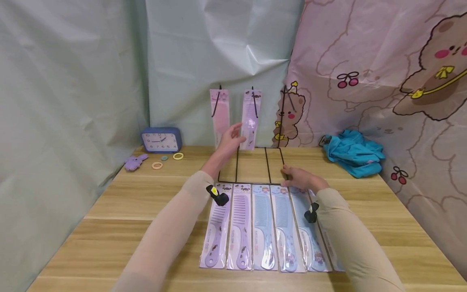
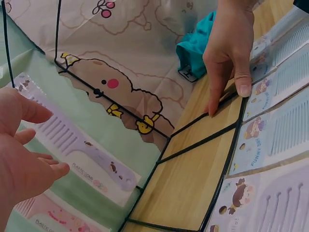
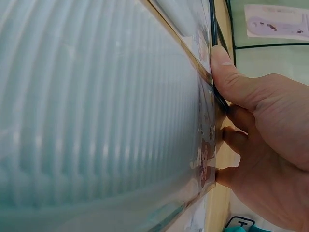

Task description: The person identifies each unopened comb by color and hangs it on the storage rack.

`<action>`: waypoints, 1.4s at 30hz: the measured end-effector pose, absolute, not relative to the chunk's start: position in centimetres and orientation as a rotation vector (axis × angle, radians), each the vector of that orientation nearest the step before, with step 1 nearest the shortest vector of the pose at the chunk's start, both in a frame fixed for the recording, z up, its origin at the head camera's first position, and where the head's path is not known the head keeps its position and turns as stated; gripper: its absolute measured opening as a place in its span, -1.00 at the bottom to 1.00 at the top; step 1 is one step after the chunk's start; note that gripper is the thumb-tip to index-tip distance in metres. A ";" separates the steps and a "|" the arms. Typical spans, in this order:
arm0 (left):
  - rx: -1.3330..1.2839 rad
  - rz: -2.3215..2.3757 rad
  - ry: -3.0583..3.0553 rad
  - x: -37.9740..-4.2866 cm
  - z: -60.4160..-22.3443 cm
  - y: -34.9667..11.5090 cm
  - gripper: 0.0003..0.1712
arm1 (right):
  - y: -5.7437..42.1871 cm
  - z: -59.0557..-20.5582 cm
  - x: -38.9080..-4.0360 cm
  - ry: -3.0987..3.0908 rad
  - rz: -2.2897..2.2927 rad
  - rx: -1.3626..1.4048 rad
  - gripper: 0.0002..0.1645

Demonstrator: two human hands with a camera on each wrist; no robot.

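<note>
A black wire rack [image 1: 268, 166] stands on the table, with hooks at its top. My right hand [image 1: 303, 178] pinches the front right corner of its base between thumb and fingers. From the hooks hang a packaged pink comb [image 1: 220, 117] and a packaged purple comb [image 1: 250, 121]; the right hook is bare. Beside the purple comb is my left hand [image 1: 230, 140], its fingers loosely extended and holding nothing, as the left wrist view shows. In front of the base lie two packaged purple combs [image 1: 240, 211] and several blue ones [image 1: 262, 211], partly hidden by my right forearm.
A blue alarm clock [image 1: 161, 140] stands at the back left. Near it lie a small purple toy-like item [image 1: 135, 162] and several small rings [image 1: 178, 156]. A crumpled teal cloth [image 1: 354, 154] sits at the back right. Curtains close in the table's back and sides.
</note>
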State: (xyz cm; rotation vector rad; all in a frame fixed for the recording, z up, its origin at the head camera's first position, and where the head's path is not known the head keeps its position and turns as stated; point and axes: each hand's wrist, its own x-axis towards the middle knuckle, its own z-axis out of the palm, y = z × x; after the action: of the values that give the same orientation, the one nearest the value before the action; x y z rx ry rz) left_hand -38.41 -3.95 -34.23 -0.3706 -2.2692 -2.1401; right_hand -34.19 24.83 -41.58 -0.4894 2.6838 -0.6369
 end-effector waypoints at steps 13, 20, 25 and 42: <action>-0.535 -2.050 -2.345 -35.1 -37.5 -7.5 -0.31 | 25.0 -41.7 -34.1 2.702 -0.632 -0.483 -0.11; -0.419 -1.910 -2.469 -32.1 -40.7 -8.1 -0.33 | 25.0 -41.8 -34.2 2.687 -0.657 -0.518 -0.11; -0.361 -1.693 -2.615 -30.4 -42.0 -8.7 -0.17 | 25.0 -41.9 -34.3 2.679 -0.668 -0.478 -0.07; -0.383 -0.897 -3.067 -27.2 -43.4 -11.4 0.63 | 25.0 -41.9 -34.4 2.678 -0.692 -0.427 -0.08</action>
State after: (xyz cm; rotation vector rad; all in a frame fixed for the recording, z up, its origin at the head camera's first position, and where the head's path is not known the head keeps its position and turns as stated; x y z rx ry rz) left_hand -27.23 -11.45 -43.36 -0.3835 -3.0673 -0.8971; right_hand -34.38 24.98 -41.91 -0.4265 2.6778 -0.6922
